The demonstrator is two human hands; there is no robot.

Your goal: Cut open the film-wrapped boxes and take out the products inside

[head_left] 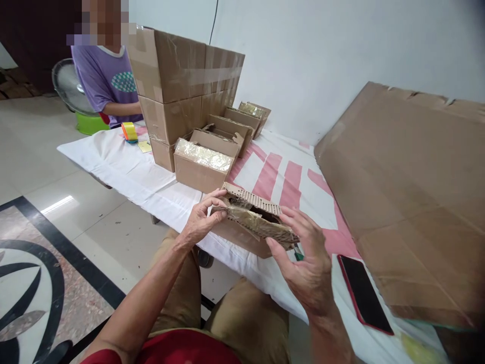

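Between my two hands a small cardboard box (242,233) stands at the table's front edge. Its top flaps, faced with shiny tape, lean together with a dark gap between them. My left hand (202,217) pinches the flaps at the left end, thumb on the near flap and fingers on the far one. At the right end my right hand (303,242) is curved around the flaps, thumb in front and fingers over the far side. A bit of something green shows beneath the right hand, mostly hidden.
Several similar boxes (202,172) with raised flaps stand in a row beyond. Behind them rises a stack of taped boxes (182,65). A phone (366,293) lies at right by a large cardboard sheet (409,202). A person in purple (102,76) sits near tape rolls (129,132).
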